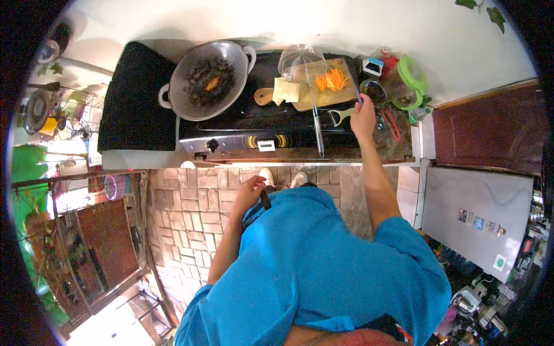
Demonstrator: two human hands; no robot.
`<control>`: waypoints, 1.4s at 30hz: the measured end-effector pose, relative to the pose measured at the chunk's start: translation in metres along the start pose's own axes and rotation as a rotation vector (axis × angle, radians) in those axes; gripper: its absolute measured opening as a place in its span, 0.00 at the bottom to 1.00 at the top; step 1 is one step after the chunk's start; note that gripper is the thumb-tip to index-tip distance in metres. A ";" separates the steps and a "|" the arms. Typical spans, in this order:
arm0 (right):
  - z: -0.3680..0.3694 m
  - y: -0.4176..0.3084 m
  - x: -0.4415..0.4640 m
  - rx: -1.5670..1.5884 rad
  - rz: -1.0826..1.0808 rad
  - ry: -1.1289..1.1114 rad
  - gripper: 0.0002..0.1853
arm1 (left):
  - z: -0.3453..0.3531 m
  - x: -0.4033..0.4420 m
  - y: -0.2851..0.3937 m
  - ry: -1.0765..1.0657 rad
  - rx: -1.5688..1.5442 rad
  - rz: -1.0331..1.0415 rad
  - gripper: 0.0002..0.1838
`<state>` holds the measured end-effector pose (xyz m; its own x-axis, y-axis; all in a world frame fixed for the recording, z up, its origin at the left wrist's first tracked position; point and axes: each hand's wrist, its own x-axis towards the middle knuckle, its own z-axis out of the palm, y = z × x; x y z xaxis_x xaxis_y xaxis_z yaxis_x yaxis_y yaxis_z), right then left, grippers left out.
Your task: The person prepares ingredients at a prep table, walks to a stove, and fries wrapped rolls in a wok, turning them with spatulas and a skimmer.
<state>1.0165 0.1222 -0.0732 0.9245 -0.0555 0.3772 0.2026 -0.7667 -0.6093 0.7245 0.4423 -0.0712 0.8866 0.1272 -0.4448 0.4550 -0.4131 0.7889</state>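
Note:
My right hand (363,119) is closed on a thin purple handle (360,99) beside the cutting board's right edge; what the handle belongs to is unclear. A pale green peeler (341,116) lies just left of this hand. The wooden cutting board (323,102) bears shredded carrot (332,80). Over its back left part rests a wire strainer (301,61), its metal handle (318,132) pointing toward me. Pale yellow square sheets (285,90) lie at the board's left. My left hand (250,190) hangs near my waist, fingers loosely bent, with nothing visible in it.
A large wok (209,81) with dark contents and a brown piece sits on the stove's left. A black ridged mat (138,98) lies farther left. At right are a green-lidded container (411,83), a round dark-centred item (374,92) and red-handled scissors (390,124).

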 end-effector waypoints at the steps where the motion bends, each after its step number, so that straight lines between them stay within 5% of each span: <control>1: 0.001 -0.001 0.002 -0.075 0.018 -0.048 0.17 | 0.001 0.000 -0.002 -0.003 0.003 0.004 0.12; 9: -0.001 -0.012 0.000 -0.133 0.115 -0.194 0.22 | 0.003 -0.004 -0.004 0.001 -0.011 0.098 0.11; 22: -0.046 -0.054 -0.086 -0.087 -0.030 0.043 0.25 | 0.004 0.006 0.014 -0.217 -0.047 0.029 0.12; 27: -0.034 -0.083 -0.152 0.008 0.013 -0.069 0.24 | -0.012 0.022 0.018 -0.252 0.204 0.338 0.15; 30: -0.033 -0.122 -0.157 0.049 -0.017 -0.114 0.22 | -0.032 0.021 0.023 -0.329 0.259 0.155 0.15; 31: -0.030 -0.138 -0.159 0.086 -0.064 -0.143 0.22 | -0.034 0.019 0.007 -0.269 0.245 0.130 0.15; 33: -0.016 -0.164 -0.161 0.209 -0.109 -0.150 0.19 | -0.032 0.017 -0.038 -0.084 0.047 0.452 0.10; 35: -0.006 -0.187 -0.164 0.304 -0.218 -0.293 0.15 | -0.047 -0.016 -0.014 -0.111 -0.385 0.190 0.09; 40: 0.012 -0.240 -0.186 0.611 -0.330 -0.646 0.05 | -0.048 -0.062 -0.025 0.225 -0.208 0.215 0.08; 42: 0.016 -0.254 -0.198 0.629 -0.370 -0.764 0.04 | -0.057 -0.086 -0.013 0.203 -0.324 0.065 0.11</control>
<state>0.7869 0.3386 -0.0047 0.6841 0.6992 0.2076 0.4425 -0.1716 -0.8802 0.6473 0.4883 -0.0195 0.8980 0.2992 -0.3226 0.3718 -0.1241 0.9200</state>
